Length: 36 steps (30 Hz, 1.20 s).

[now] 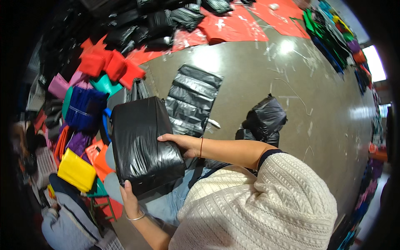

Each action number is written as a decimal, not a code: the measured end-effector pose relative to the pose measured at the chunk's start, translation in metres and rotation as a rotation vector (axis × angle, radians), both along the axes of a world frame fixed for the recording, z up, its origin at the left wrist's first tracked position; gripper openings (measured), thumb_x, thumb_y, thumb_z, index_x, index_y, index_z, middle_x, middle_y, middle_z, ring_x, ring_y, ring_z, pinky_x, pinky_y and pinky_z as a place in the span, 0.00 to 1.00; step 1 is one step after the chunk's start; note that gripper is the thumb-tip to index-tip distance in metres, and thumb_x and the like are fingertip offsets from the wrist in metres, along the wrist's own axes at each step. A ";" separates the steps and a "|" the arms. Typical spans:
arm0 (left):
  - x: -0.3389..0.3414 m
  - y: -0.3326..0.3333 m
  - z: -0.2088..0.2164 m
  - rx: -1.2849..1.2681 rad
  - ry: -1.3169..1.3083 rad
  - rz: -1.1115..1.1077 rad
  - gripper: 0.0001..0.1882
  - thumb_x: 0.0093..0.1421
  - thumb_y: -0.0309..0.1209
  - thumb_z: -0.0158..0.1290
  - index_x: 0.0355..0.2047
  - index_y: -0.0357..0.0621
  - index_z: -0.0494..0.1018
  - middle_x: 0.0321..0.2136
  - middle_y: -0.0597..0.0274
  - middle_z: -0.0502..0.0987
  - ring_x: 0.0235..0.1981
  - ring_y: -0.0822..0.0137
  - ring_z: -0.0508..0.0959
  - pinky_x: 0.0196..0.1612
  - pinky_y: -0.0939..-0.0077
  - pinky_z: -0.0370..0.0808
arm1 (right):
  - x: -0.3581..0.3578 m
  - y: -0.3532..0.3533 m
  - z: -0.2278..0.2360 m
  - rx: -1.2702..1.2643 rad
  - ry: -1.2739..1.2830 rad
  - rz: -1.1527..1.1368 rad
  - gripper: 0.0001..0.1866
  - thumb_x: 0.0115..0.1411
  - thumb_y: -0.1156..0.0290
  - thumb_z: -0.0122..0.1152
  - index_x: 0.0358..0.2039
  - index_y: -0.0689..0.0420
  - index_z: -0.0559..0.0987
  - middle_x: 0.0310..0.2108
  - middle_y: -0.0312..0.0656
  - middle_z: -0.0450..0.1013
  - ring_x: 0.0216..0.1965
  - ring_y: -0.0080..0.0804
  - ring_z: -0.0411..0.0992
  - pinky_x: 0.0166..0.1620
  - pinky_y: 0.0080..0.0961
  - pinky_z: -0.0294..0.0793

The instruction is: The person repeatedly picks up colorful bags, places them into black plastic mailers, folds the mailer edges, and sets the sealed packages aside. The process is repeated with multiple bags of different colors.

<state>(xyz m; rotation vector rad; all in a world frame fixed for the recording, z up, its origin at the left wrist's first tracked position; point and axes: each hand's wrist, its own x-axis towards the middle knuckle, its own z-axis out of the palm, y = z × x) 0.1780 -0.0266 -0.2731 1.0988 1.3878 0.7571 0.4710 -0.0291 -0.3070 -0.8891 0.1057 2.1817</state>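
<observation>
A bulky black plastic-wrapped package (143, 141) is held up between my two hands, tilted, with its glossy film creased along the near side. My left hand (130, 202), with a silver bangle at the wrist, grips its bottom corner, thumb on the front. Across its right side lies my right hand (181, 143), thumb on the top face and the other fingers partly hidden behind. Beyond the package, a flat folded black plastic sheet (193, 98) is spread on the floor.
To the left are heaped folded fabric pieces, including a yellow one (77, 170), red ones (104, 64) and a dark blue stack (85, 108). Several black packages (162, 23) lie at the back on red sheets (233, 27). Another black bundle (265, 118) sits at my right. A person's grey sleeve (68, 221) is at lower left.
</observation>
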 end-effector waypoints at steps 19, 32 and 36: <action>0.209 -0.014 -0.052 -0.012 -0.095 -0.980 0.37 0.65 0.27 0.53 0.71 0.45 0.50 0.58 0.48 0.67 0.50 0.65 0.76 0.52 0.73 0.73 | 0.255 -0.363 -0.180 -0.409 -0.503 -1.381 0.19 0.52 0.57 0.70 0.42 0.54 0.81 0.41 0.39 0.79 0.44 0.37 0.75 0.54 0.40 0.73; 0.116 0.013 -0.058 -0.127 -0.149 -0.517 0.28 0.69 0.28 0.47 0.67 0.41 0.55 0.52 0.48 0.73 0.45 0.62 0.80 0.47 0.74 0.77 | 0.272 -0.381 -0.330 -1.063 -0.759 -0.972 0.21 0.54 0.54 0.59 0.45 0.52 0.76 0.39 0.41 0.77 0.41 0.43 0.75 0.46 0.44 0.74; 0.114 0.005 -0.056 -0.103 -0.223 -0.466 0.26 0.67 0.24 0.48 0.65 0.40 0.58 0.51 0.49 0.74 0.44 0.62 0.81 0.47 0.74 0.77 | 0.276 -0.331 -0.285 -1.218 -1.310 -0.354 0.30 0.57 0.52 0.57 0.56 0.54 0.72 0.55 0.48 0.69 0.55 0.48 0.69 0.58 0.41 0.67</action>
